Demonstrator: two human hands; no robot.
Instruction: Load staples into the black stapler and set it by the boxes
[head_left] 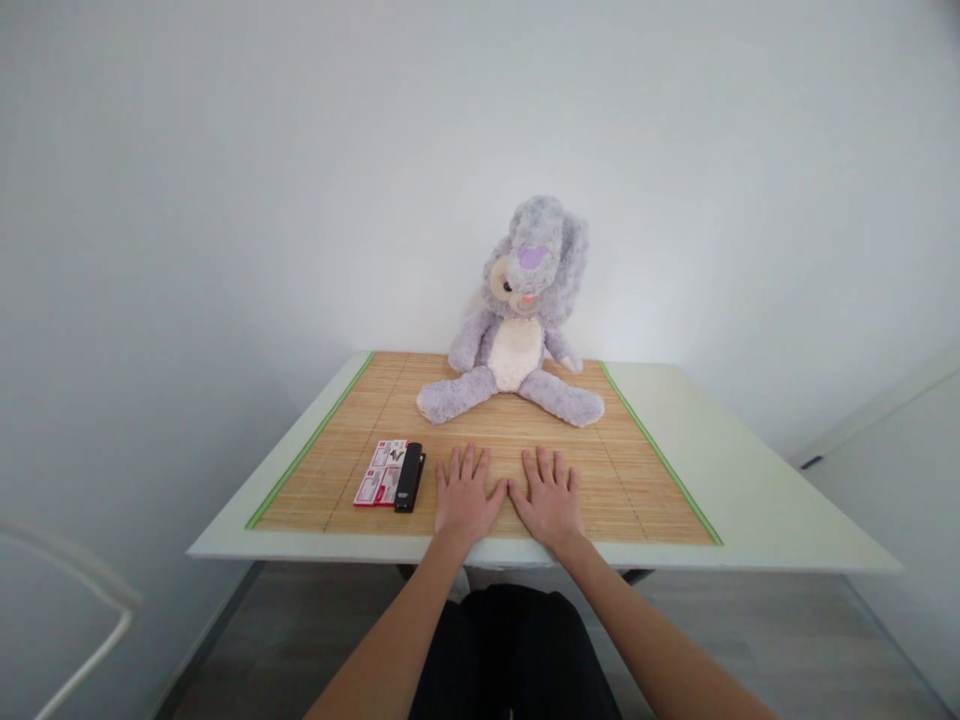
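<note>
My left hand (466, 500) lies flat on the bamboo mat (352, 400), palm down with its fingers spread. Beside it, my right hand (551, 500) rests the same way, and the two thumbs meet or nearly meet at the tips. Neither hand holds anything. Left of my left hand lies a black stapler (409, 478), set lengthwise away from me. It touches or slightly overlaps a red and white printed box (380, 472). Beyond my hands a grey plush rabbit (516, 355) sits facing me with its legs apart, one ear drooping over its face.
The mat has green edging and covers much of a white table (757, 480). A white wall (337, 180) stands right behind the rabbit. At the lower left a pale curved bar (97, 580) comes into view. My dark-clothed legs (510, 650) are below the table's front edge.
</note>
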